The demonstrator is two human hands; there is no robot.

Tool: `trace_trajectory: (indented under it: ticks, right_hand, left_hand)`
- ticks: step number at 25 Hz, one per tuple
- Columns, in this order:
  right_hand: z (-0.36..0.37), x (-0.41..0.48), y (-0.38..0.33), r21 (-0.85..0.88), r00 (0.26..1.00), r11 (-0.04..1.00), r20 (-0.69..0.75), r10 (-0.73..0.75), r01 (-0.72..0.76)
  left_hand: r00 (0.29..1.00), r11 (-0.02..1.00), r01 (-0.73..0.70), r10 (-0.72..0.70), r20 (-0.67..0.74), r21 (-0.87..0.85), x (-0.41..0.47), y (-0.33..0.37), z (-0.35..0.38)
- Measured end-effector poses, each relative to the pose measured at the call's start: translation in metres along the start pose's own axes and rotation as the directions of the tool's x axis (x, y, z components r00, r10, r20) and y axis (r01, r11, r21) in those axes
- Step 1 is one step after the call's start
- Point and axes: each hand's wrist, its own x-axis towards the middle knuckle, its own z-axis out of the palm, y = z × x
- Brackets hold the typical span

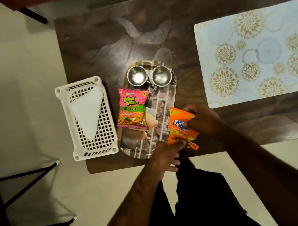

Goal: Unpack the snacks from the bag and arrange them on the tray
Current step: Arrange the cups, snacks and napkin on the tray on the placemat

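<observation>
An orange snack packet (180, 127) is held over the right edge of the patterned tray (163, 99). My right hand (203, 120) grips its upper right side and my left hand (165, 156) pinches its lower edge. A pink snack packet (132, 108) lies flat on the tray's left side. Two small steel bowls (137, 75) (161, 75) stand side by side at the tray's far end. A folded white bag (88, 111) lies inside the white plastic basket (64, 113) left of the tray.
The tray and basket sit on a dark brown table (114, 35) whose front edge runs just under my hands. A pale floral placemat (258, 53) covers the table's right part. Black metal stool legs (29, 179) stand on the floor at the left.
</observation>
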Motion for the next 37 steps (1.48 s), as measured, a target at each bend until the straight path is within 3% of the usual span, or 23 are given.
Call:
trace_trajectory:
  ticks: [2, 5, 8, 10, 12, 16, 23, 30, 34, 37]
  right_hand:
    - [-0.009, 0.002, -0.013, 0.156, 0.999, 0.987, 0.031, -0.040, 0.035]
    - [-0.007, 0.017, -0.038, 0.366, 0.991, 0.931, 0.123, -0.053, 0.005]
    - [0.002, 0.039, -0.052, 0.503, 0.963, 0.855, 0.269, -0.017, -0.126]
    - [0.006, 0.050, -0.050, 0.508, 0.963, 0.850, 0.269, -0.003, -0.139]
    - [0.008, 0.057, -0.044, 0.462, 0.987, 0.882, 0.162, 0.020, -0.094]
    - [0.013, 0.059, -0.030, 0.316, 0.999, 0.949, -0.036, 0.017, -0.004]
    - [0.025, 0.076, -0.039, 0.072, 0.981, 0.994, -0.183, -0.067, 0.082]
    - [0.037, 0.083, -0.047, 0.057, 0.924, 0.992, -0.373, -0.083, 0.112]
    - [0.038, 0.057, -0.039, 0.071, 0.833, 0.994, -0.552, -0.034, 0.087]
    - [0.046, 0.029, -0.043, 0.029, 0.856, 0.995, -0.512, -0.065, 0.093]
  left_hand:
    - [0.998, 0.981, -0.012, 0.023, 0.060, -0.191, -0.004, -0.002, -0.013]
    - [0.979, 0.785, -0.114, 0.194, 0.067, -0.609, 0.000, -0.002, -0.024]
    - [0.964, 0.627, -0.188, 0.267, -0.018, -0.756, 0.015, -0.006, -0.033]
    - [0.949, 0.557, -0.226, 0.310, -0.052, -0.800, 0.023, -0.012, -0.036]
    - [0.945, 0.577, -0.279, 0.308, -0.112, -0.768, 0.027, -0.019, -0.037]
    - [0.955, 0.746, -0.294, 0.210, -0.208, -0.597, 0.031, -0.022, -0.034]
    - [0.958, 0.827, -0.250, 0.136, -0.253, -0.504, 0.045, -0.010, -0.034]
    - [0.953, 0.851, -0.268, 0.165, -0.254, -0.451, 0.058, 0.009, -0.033]
    - [0.978, 0.934, -0.175, 0.128, -0.165, -0.313, 0.038, 0.002, -0.053]
    - [0.959, 0.946, -0.219, 0.163, -0.233, -0.238, 0.008, -0.008, -0.088]
